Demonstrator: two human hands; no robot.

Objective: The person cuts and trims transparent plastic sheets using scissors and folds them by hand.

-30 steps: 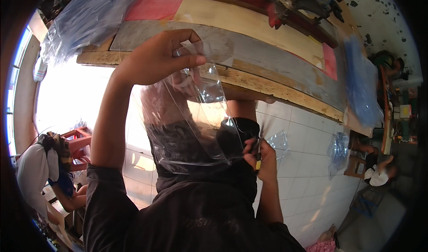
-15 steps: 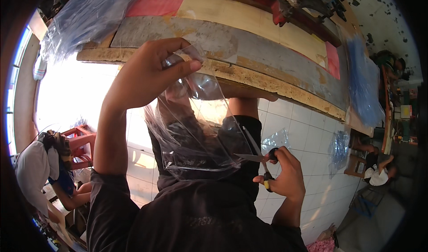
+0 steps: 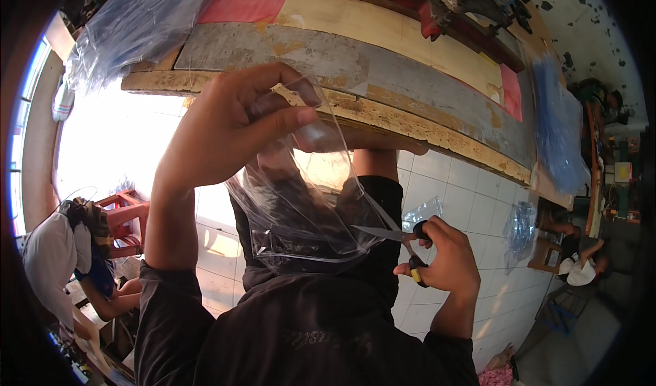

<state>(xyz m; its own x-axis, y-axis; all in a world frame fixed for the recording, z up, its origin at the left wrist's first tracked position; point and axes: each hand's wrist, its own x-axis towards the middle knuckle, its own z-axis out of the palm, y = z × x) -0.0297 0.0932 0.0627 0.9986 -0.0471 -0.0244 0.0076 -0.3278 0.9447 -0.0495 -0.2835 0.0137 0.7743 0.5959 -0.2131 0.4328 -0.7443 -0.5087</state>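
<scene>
A clear plastic bag (image 3: 307, 215) hangs over my lap, its upper edge pinched between the thumb and fingers of my left hand (image 3: 236, 126). Creases and glare run across the film, so its layers are hard to tell apart. My right hand (image 3: 447, 259) grips a pair of scissors (image 3: 383, 233) with black and yellow handles. The blades are spread and point left, across the right edge of the bag. Whether the film lies between them I cannot tell.
Just ahead is a worn wooden workbench (image 3: 355, 109) with a machine (image 3: 471, 7). Clear plastic sheets (image 3: 137, 34) pile up at its left end, bluish ones (image 3: 557, 130) at its right. People sit at both sides, beside a red stool (image 3: 130, 222) on the left.
The scissors have shifted slightly, and their lower blade now reaches further left over the bag's edge. My left hand has moved slightly down and right with the film.
</scene>
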